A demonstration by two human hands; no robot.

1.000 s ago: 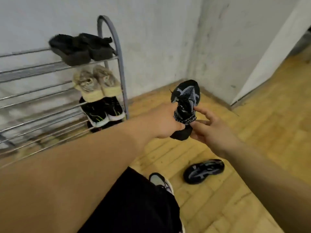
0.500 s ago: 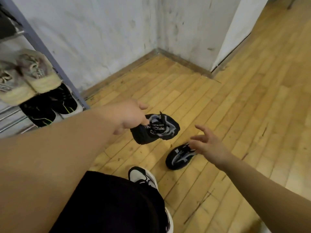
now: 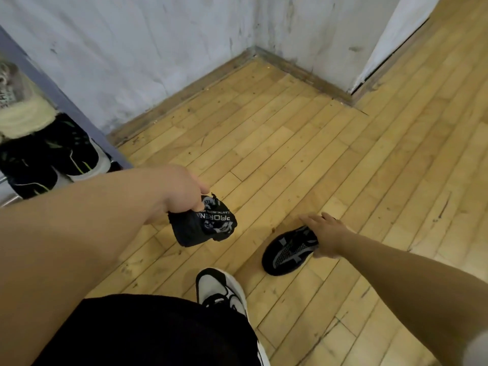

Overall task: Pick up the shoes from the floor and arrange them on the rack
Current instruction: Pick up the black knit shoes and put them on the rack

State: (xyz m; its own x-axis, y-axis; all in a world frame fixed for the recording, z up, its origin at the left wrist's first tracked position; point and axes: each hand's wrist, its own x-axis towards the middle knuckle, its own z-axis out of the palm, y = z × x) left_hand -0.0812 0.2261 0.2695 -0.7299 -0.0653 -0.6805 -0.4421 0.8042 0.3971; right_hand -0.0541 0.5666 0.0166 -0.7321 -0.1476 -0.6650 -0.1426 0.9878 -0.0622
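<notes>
1. Head view, looking down on a wooden plank floor (image 3: 290,143) where two scuffed white walls (image 3: 132,48) meet at the far corner.
2. Left hand (image 3: 182,191): grip pinched on a black shoe (image 3: 203,223), fingers curled round its collar end. The shoe hangs in the air above the floor, clear of the planks, with white lettering visible on its upper.
3. Right hand (image 3: 327,233): arm reaches down, grip spread, fingers straight and pointing toward the far-left wall. The palm lies over the heel end of the second black shoe (image 3: 286,250). The thumb is hidden, so any hold underneath cannot be told.
4. The second black shoe lies flat on the floor, grey mesh pattern up, toe toward the near edge. It is well out from the wall corner.
5. The shoe rack (image 3: 52,93) stands at the left edge of the floor against the wall; only its grey end post and part of two shelves show.
6. On the rack: a beige shoe (image 3: 21,109) on the upper visible shelf, and a black pair with green lines (image 3: 66,149) on the shelf below it.
7. The person's own black-and-white sneaker (image 3: 221,289) stands on the floor near the second black shoe, apart from it. Black shorts (image 3: 148,331) fill the near edge.
</notes>
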